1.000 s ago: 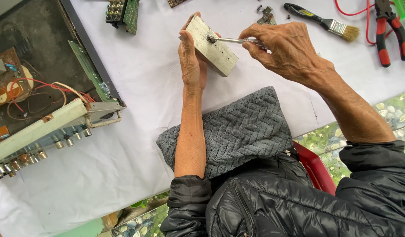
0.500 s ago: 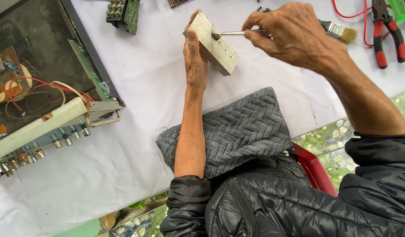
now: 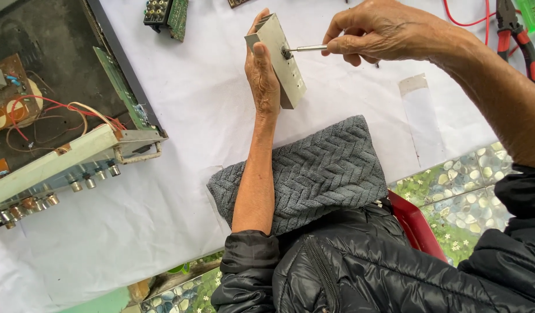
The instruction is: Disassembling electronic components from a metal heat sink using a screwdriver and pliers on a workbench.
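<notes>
An opened amplifier chassis [image 3: 53, 156], its wires and circuit boards exposed, sits at the left of the white-covered surface [image 3: 180, 104]. Above a grey knitted cloth [image 3: 319, 168], the left hand [image 3: 261, 75] grips a pale metal block [image 3: 279, 58] upright while the right hand [image 3: 377, 29] pinches a slim screwdriver [image 3: 305, 49] against its face.

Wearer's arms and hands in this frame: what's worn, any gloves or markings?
No gloves: left hand and right hand are bare, no rings or watch visible. Both arms wear a black quilted puffer jacket with a zip, sleeves pushed up to about the elbows, forearms uncovered.
</notes>
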